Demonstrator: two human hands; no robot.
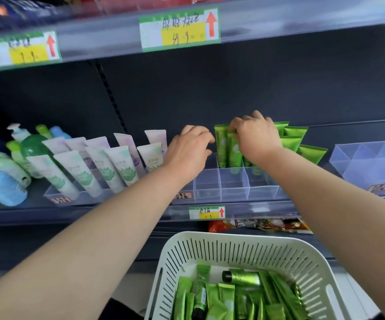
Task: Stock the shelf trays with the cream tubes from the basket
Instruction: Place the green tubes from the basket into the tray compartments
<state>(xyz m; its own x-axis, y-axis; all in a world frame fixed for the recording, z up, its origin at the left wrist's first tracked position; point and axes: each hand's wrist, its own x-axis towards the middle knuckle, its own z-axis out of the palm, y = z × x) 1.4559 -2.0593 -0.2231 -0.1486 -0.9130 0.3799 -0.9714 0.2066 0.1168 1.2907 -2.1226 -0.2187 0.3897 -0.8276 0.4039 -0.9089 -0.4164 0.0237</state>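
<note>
A white slotted basket (210, 252) at the bottom holds several green cream tubes (226, 299) lying loose. On the shelf stands a clear divided tray (233, 188) with green tubes (221, 148) upright in its back compartments; its front compartments hold nothing. My right hand (256, 135) rests on the tops of those upright tubes, fingers pinching one green tube (234, 151). My left hand (189, 148) hovers just left of them over the tray, fingers curled with nothing seen in them.
Left of it, another clear tray (55, 192) holds white and purple tubes (82, 172). Green and blue bottles (2, 179) stand at far left. A third clear tray (371, 167) sits at right. Price tags hang on the shelf edges; red packets lie below.
</note>
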